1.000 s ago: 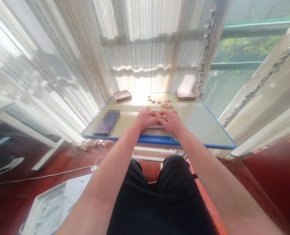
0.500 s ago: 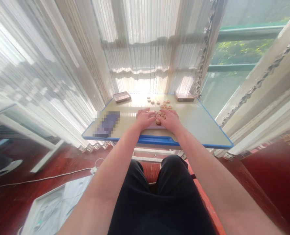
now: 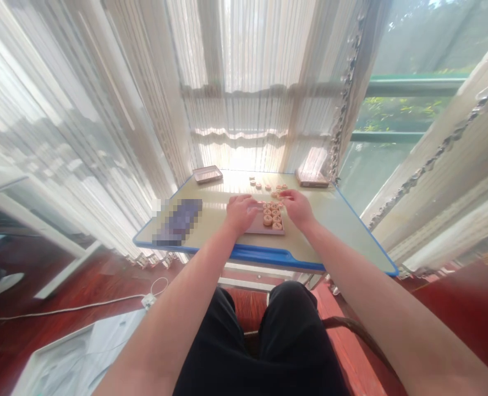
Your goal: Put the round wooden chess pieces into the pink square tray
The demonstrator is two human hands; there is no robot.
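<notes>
A shallow box (image 3: 264, 232) lies near the front edge of the table, and several round wooden Chinese chess pieces (image 3: 267, 220) stand in rows in its right part. My left hand (image 3: 241, 213) rests over the box's left side with fingers stretched out and lying over it; the hand hides that part. Just past the box's far right corner, my right hand (image 3: 298, 208) has its thumb and fingertips closed around a chess piece at the edge of the loose ones. That piece is mostly covered by the fingers. More loose pieces (image 3: 259, 186) lie scattered farther back on the tabletop.
An open box lid or tray (image 3: 207, 175) sits at the table's back left, and a flat brown box (image 3: 312, 179) at the back right. A blurred dark item (image 3: 181, 220) lies on the left. The table (image 3: 343, 220) has a blue rim; sheer curtains (image 3: 244, 66) hang behind.
My right hand has left the pieces in the box and moved back and right to the loose ones. The left hand stays at the box. The view has tilted up slightly.
</notes>
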